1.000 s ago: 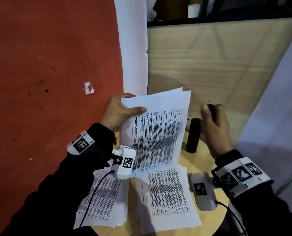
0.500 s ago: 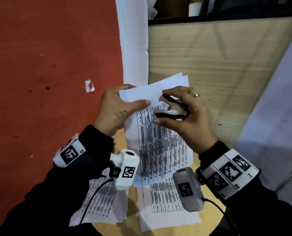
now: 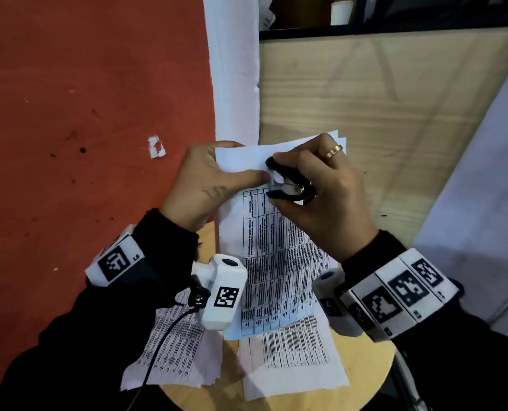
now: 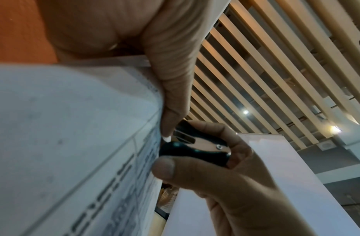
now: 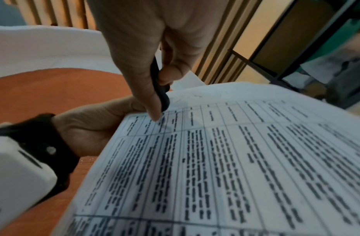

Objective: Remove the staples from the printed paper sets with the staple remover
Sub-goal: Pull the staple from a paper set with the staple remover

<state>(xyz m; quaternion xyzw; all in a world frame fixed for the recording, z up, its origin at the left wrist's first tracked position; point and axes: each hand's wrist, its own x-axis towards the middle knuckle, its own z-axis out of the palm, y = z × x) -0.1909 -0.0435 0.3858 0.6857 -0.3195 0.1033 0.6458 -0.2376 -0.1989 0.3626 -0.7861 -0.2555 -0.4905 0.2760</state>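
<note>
The right hand (image 3: 320,200) has thumb and fingers curled round a black-and-chrome staple remover (image 3: 288,185), its claw end pressed against the top left corner of a white stapled set of printed table sheets (image 3: 276,256). The left hand (image 3: 205,185) pinches that same corner, thumb flat on the front just beside the claws, fingers behind the paper. The set is held up, tilted, above a round wooden table (image 3: 365,378). Two more printed paper sets (image 3: 294,360) lie flat on the table nearer the person.
</note>
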